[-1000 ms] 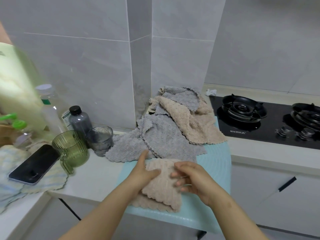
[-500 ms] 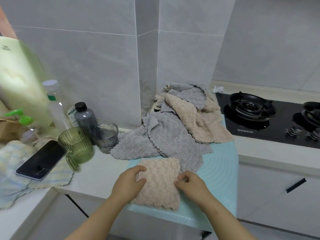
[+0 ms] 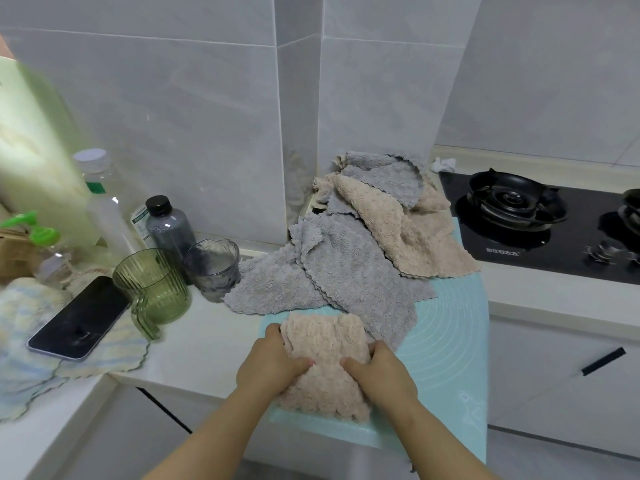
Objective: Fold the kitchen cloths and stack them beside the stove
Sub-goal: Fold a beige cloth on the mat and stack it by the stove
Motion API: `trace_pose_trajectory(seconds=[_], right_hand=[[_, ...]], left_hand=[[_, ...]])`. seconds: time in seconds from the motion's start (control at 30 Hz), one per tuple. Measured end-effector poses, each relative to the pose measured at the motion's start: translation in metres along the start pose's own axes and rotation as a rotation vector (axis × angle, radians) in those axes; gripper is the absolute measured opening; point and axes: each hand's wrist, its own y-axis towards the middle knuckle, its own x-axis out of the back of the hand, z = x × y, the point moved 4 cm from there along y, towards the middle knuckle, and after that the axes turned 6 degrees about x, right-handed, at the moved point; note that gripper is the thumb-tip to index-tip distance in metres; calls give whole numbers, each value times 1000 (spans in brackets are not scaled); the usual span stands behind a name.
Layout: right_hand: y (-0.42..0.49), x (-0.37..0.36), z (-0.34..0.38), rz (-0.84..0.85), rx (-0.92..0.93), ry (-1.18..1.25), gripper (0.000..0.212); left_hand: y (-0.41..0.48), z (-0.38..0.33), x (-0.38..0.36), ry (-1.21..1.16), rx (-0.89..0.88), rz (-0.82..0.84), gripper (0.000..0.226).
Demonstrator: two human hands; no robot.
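White desk (image 3: 207,341), pale teal silicone mat (image 3: 446,341): your left hand (image 3: 273,362) and right hand (image 3: 381,372) each grip a side of the folded beige fleece cloth (image 3: 325,344) on it. Behind it, unfolded grey and beige cloths (image 3: 353,258) heaped beside the black gas stove (image 3: 540,233).

We see only two hands and two forearms of one person. The left hand (image 3: 273,362) and the right hand (image 3: 379,370) are bare, and they look alike in size and build: broad backs, rather short fingers, smooth knuckles. The left forearm (image 3: 221,420) and the right forearm (image 3: 440,434) are bare too, as far as the lower edge of the picture, and their surface is smooth and even. The wrists are a little narrower than the hands. The fingernails are too small and too hidden for us to describe. Near the lower edge both arms look slightly blurred.
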Motion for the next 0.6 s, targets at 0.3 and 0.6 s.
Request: trace_pose_trajectory(seconds=[0.3, 0.6], right_hand=[[-6, 1, -2, 79, -109, 704, 24], [-17, 41, 7, -137, 84, 952, 38]], left_hand=[[-6, 5, 5, -643, -92, 210, 77], [-13, -42, 15, -743, -187, 596, 34]])
